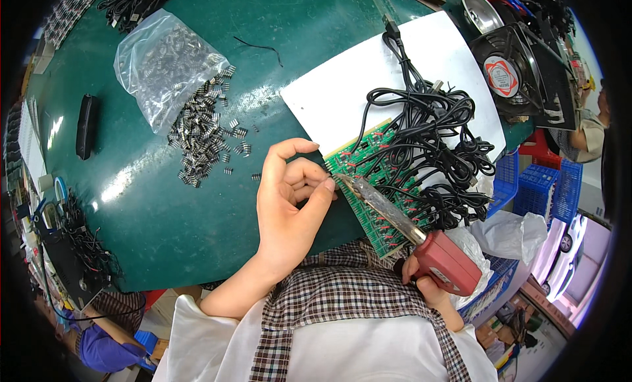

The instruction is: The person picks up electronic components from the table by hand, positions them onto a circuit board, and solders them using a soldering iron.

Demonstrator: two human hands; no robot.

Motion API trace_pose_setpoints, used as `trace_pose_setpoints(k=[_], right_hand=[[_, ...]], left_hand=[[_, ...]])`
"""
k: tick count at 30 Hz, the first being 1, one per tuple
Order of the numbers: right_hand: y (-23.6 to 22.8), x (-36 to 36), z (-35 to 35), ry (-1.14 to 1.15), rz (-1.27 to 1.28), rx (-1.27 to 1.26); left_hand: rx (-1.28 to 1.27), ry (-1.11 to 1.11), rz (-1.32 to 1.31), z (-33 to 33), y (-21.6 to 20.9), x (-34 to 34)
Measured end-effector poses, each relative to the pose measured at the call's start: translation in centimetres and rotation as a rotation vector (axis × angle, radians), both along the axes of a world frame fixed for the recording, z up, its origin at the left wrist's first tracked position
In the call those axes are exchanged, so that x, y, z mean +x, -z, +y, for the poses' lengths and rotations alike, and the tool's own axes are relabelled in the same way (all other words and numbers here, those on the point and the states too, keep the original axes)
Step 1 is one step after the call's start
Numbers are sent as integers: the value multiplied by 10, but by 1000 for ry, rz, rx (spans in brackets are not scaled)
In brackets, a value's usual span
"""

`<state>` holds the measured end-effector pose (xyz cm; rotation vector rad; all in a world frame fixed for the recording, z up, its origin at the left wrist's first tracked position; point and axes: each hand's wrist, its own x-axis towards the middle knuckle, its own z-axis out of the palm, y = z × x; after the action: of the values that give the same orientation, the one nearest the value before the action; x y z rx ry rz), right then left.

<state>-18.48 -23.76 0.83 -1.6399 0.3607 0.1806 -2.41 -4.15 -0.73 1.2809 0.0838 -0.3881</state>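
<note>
My left hand (289, 207) is closed in a pinch, its thumb tip by the left edge of a green circuit board panel (375, 234). What sits between the fingertips is too small to make out. The right hand (431, 293) grips the red handle of a soldering iron (451, 263), partly hidden beneath it. The iron's long metal shaft slants up over the panel, and its tip meets the board edge beside my left thumb. Bundled black cables (421, 118) lie over the right part of the panel. A white sheet (322, 95) lies under cables and panel.
Left of the panel, small metal-pinned connectors (197, 135) spill from a clear plastic bag (164, 66) onto the green table (158, 240). A black case (86, 126) lies farther left. At right stand a fan (507, 72) and blue baskets (536, 191). Another person (108, 346) is at lower left.
</note>
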Motion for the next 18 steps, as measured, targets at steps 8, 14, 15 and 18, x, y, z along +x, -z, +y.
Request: trace_pose_setpoints(k=[8, 14, 15, 18], right_hand=[[-11, 14, 7, 62, 47, 144], [-5, 3, 0, 41, 37, 111], [-2, -2, -5, -17, 32, 50], [-2, -6, -4, -23, 29, 36]], left_hand=[[22, -3, -20, 0, 1, 0], [30, -8, -19, -1, 1, 0], [32, -8, -23, 0, 0, 0], [38, -6, -30, -1, 1, -1]])
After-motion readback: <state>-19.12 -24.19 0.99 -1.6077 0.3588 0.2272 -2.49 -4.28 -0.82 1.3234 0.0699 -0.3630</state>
